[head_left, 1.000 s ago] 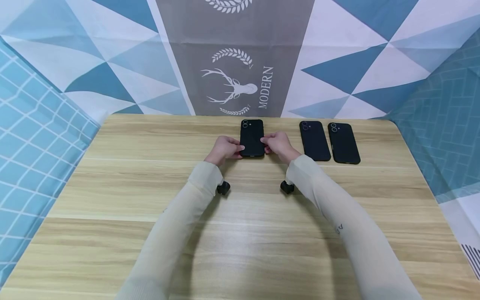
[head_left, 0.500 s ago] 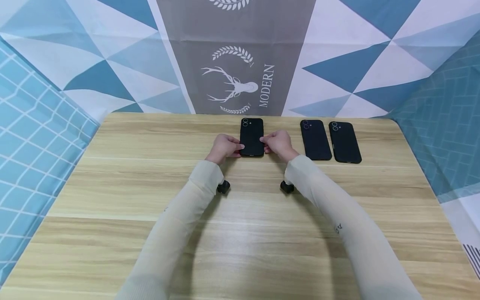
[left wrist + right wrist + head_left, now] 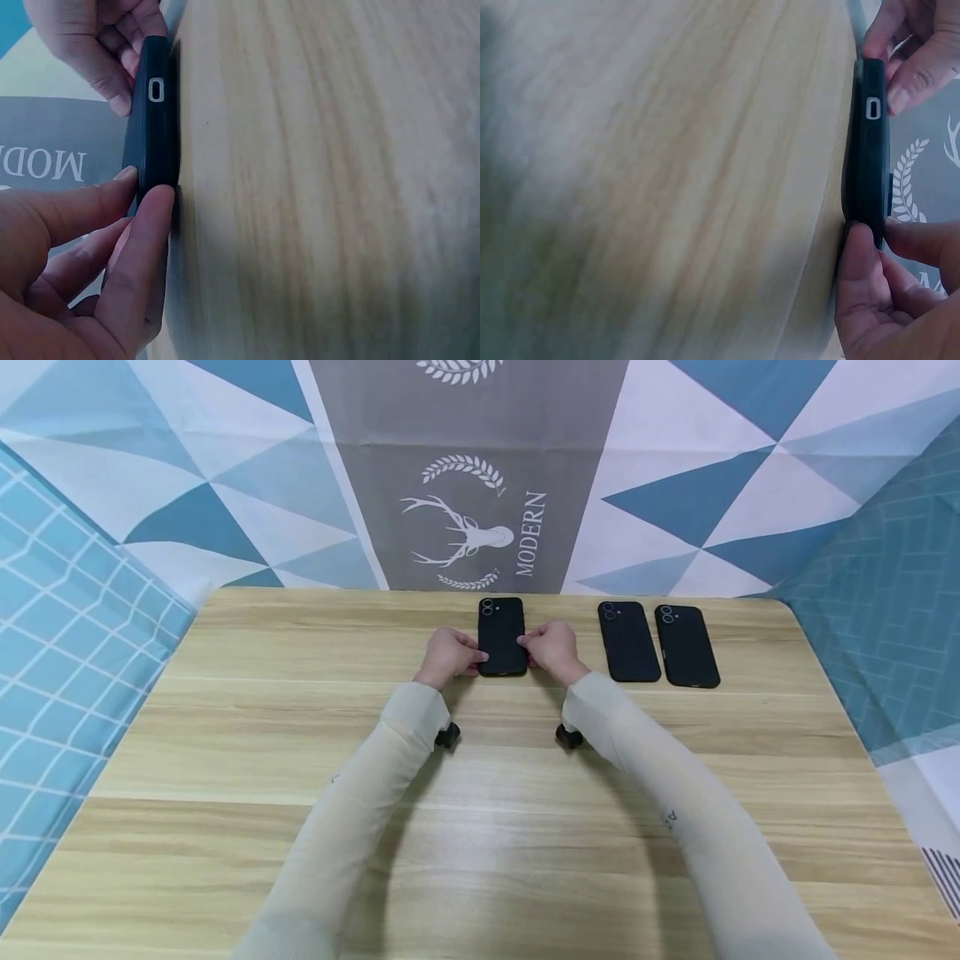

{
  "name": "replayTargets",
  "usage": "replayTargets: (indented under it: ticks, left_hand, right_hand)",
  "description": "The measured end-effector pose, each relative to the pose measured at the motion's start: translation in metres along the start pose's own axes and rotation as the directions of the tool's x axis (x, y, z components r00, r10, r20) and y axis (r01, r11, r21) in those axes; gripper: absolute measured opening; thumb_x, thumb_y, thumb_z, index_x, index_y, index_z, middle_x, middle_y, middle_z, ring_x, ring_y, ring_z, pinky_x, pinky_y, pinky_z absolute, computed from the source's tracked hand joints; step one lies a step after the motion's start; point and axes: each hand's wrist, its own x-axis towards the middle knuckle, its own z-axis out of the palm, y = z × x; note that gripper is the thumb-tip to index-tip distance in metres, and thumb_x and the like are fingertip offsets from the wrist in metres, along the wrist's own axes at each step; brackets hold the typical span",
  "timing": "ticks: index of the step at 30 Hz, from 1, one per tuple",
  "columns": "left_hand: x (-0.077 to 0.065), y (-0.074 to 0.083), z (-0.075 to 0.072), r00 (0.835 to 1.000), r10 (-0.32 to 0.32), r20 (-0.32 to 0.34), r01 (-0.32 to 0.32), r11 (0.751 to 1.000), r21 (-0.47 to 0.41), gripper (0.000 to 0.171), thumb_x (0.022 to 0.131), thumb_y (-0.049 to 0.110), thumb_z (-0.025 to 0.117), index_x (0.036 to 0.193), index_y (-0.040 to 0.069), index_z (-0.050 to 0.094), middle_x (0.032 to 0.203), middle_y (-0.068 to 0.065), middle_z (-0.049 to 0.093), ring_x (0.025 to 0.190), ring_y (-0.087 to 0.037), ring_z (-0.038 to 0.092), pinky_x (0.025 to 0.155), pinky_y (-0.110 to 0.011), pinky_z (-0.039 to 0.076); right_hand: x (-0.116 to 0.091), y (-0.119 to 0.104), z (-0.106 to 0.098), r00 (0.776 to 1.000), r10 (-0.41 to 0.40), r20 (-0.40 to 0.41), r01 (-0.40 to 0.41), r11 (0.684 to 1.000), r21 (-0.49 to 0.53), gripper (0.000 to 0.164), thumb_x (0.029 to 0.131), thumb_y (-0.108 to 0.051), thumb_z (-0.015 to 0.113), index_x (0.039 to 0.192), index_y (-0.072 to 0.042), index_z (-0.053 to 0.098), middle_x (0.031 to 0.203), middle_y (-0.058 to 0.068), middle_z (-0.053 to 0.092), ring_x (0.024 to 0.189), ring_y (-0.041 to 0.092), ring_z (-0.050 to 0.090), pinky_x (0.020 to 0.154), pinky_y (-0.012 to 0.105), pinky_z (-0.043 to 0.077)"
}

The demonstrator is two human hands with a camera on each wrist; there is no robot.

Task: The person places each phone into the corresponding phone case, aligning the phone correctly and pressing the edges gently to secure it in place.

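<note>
A black phone (image 3: 502, 635) lies camera side up near the table's far edge, between the two hands. The left hand (image 3: 448, 655) pinches its left edge close to the lower corner, thumb on top and fingers along the side. On the opposite edge, the right hand (image 3: 552, 648) pinches it the same way. In the left wrist view the phone's bottom end (image 3: 156, 112) shows a light-rimmed charging port. The right wrist view also shows this port end (image 3: 870, 142), with a hand at each side edge. The fingers' undersides are partly hidden.
Two more black phones, one (image 3: 629, 642) and another (image 3: 687, 646), lie side by side to the right, camera sides up. Behind the wooden table (image 3: 480, 827) hangs a patterned cloth (image 3: 465, 468). Blue cloths border both sides.
Hardly anything differs. Both hands keep their pinch on the phone, and the right hand and forearm have shifted very slightly left.
</note>
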Motion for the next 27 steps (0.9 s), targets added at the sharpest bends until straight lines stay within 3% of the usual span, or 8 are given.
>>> replayTargets:
  ticks: [10,15,20,25,27]
  left_hand:
    - [-0.001,0.000,0.006,0.999,0.036,-0.007,-0.036,0.999,0.027,0.028,0.081,0.001,0.070,0.107,-0.006,0.064,0.109,-0.019,0.065,0.071,-0.014,0.064,0.065,-0.024,0.060]
    - [-0.004,0.000,0.006,0.999,0.053,0.003,-0.053,0.997,0.060,0.027,0.082,0.002,0.069,0.107,-0.005,0.064,0.101,-0.016,0.066,0.067,-0.013,0.063,0.063,-0.023,0.059]
    - [-0.014,-0.003,0.000,0.992,0.121,0.024,-0.123,0.982,0.146,0.033,0.087,0.014,0.064,0.116,-0.004,0.059,0.097,-0.016,0.065,0.066,-0.017,0.060,0.064,-0.022,0.053]
    - [-0.021,0.000,-0.011,0.970,0.240,-0.029,-0.222,0.932,0.287,0.045,0.091,0.026,0.058,0.127,-0.001,0.053,0.116,-0.016,0.061,0.095,-0.027,0.060,0.084,-0.034,0.052]
    - [-0.022,0.004,-0.014,0.961,0.273,-0.043,-0.247,0.917,0.313,0.051,0.092,0.031,0.055,0.131,0.000,0.049,0.124,-0.017,0.057,0.111,-0.028,0.055,0.096,-0.039,0.049]
  right_hand:
    - [0.000,0.006,-0.003,1.000,-0.026,-0.017,0.026,1.000,0.007,0.022,0.091,-0.020,0.062,0.101,-0.003,0.069,0.069,0.001,0.058,0.055,0.008,0.056,0.049,0.016,0.049]
    - [-0.008,0.012,-0.009,0.996,-0.087,0.008,0.087,0.996,-0.001,0.026,0.093,-0.022,0.057,0.098,-0.002,0.070,0.069,0.005,0.062,0.056,0.010,0.056,0.050,0.017,0.045]
    - [-0.024,0.023,-0.023,0.986,-0.153,0.059,0.156,0.987,-0.034,0.031,0.095,-0.025,0.050,0.111,-0.005,0.065,0.089,0.012,0.067,0.067,0.017,0.059,0.058,0.021,0.045]
    - [-0.035,0.032,-0.041,0.970,-0.239,0.046,0.243,0.963,-0.116,0.039,0.096,-0.029,0.047,0.125,-0.005,0.056,0.108,0.015,0.063,0.089,0.027,0.061,0.072,0.033,0.051]
    - [-0.038,0.033,-0.049,0.958,-0.287,0.027,0.288,0.944,-0.164,0.043,0.097,-0.032,0.046,0.128,-0.004,0.054,0.116,0.017,0.060,0.100,0.030,0.058,0.082,0.040,0.051]
